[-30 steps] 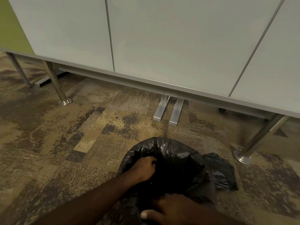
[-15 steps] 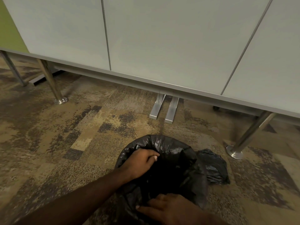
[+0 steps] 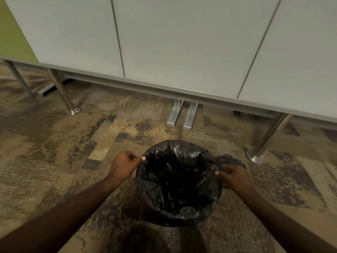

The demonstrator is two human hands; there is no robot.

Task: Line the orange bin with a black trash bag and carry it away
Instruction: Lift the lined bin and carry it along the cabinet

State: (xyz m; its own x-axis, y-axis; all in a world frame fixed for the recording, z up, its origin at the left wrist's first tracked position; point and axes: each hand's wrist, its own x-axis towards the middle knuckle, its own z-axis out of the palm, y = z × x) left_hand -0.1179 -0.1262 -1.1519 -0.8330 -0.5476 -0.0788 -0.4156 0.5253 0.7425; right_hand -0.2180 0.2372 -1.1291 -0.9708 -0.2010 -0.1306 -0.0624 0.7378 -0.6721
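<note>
Black trash bag (image 3: 179, 181): crinkled plastic, opened out and draped over the rim of a round bin standing on the carpet; the bin's orange body is wholly covered from this angle. No brand, label or writing can be read anywhere.

Left hand (image 3: 125, 166): clenched, pinching the bag's edge at the left side of the rim.

Right hand (image 3: 235, 177): gripping a bunched fold of the bag at the right side of the rim, loose plastic spilling beyond the knuckles.

Carpet (image 3: 82, 161): mottled tan, brown and dark patches.

Partition panels (image 3: 182, 42): pale grey, raised off the floor, behind the bin; a green section at far left.

Metal legs (image 3: 262, 145): chrome posts with round feet, right and left of the bin; two flat silver feet (image 3: 182, 116) centred under the panels.
</note>
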